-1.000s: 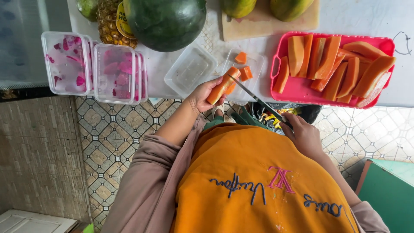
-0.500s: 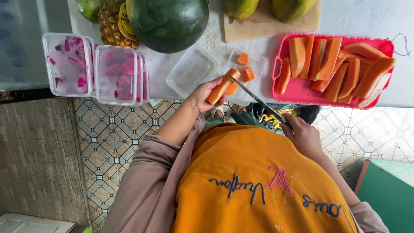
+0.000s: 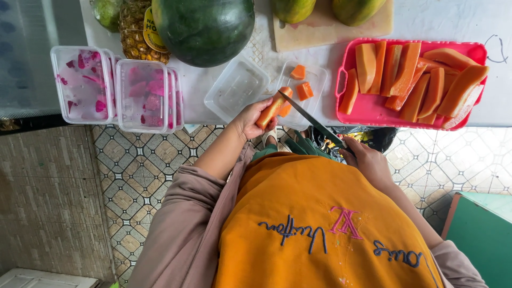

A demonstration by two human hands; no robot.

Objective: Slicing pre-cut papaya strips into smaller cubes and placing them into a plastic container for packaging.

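My left hand [image 3: 249, 118] grips a peeled orange papaya strip [image 3: 272, 108] over a clear plastic container [image 3: 316, 80] holding three orange chunks. In my right hand [image 3: 368, 162] is a knife [image 3: 309, 119], its blade angled up-left so the tip meets the strip's far end. To the right, a pink tray [image 3: 346, 109] carries several long papaya slices. An empty clear container [image 3: 236, 86] lies left of the one with chunks.
Two lidded containers of pink fruit pieces [image 3: 141, 95] stand at the left table edge. A watermelon [image 3: 205, 28], a pineapple [image 3: 136, 29] and a wooden board [image 3: 325, 32] with whole papayas lie further back. Patterned floor tiles and a green box [image 3: 482, 240] are below.
The papaya strip in my left hand is shorter. Another cut chunk now lies in the clear container. The knife tip stays at the strip's end.
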